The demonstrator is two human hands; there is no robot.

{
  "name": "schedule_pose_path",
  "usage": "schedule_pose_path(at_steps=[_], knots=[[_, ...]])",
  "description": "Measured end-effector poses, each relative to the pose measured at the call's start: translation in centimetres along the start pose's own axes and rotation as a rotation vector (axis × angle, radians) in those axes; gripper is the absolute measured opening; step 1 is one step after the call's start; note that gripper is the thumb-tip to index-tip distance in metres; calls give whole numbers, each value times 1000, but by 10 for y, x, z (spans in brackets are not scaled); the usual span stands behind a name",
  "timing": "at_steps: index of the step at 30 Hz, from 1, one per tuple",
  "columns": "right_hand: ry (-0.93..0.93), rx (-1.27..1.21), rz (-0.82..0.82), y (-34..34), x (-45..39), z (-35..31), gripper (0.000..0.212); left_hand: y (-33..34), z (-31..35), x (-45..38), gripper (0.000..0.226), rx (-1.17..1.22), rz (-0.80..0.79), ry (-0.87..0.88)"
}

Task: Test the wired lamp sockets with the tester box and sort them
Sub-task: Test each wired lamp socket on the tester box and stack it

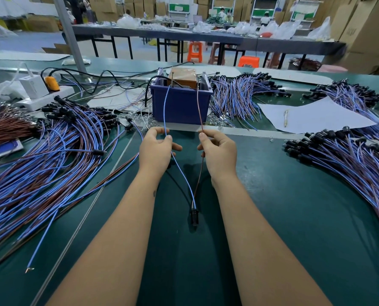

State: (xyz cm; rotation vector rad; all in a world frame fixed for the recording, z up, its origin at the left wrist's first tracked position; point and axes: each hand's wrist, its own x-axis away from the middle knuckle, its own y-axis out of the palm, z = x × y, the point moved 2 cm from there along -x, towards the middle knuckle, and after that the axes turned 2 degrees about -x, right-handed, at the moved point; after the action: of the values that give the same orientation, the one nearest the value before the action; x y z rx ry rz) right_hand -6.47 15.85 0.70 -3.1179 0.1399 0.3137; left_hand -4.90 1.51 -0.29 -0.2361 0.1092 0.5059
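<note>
Left grip (pixel 156 149) pinching blue lead (pixel 165 111), right grip (pixel 217 149) pinching brown lead (pixel 199 107). Both leads run straight ahead to tester box (pixel 182 79); socket (pixel 194 216) hangs behind, toward me.

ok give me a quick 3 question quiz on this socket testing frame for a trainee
1. Multiple choice: which wire does the left hand pinch? A blue wire B brown wire C black cable
2. True or false: the black lamp socket hangs below the hands, between the forearms.
3. Fill in: the tester box sits inside a ___ plastic bin.

Key
1. A. The left hand holds the blue wire; the right hand pinches the brown wire.
2. True.
3. Blue.
</note>
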Motion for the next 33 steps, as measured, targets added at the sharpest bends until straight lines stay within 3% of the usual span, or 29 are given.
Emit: schedule_pose_path(at_steps=[33], knots=[[6, 79, -55, 3, -10, 10, 12, 2, 1, 1, 14, -8, -38, 30]])
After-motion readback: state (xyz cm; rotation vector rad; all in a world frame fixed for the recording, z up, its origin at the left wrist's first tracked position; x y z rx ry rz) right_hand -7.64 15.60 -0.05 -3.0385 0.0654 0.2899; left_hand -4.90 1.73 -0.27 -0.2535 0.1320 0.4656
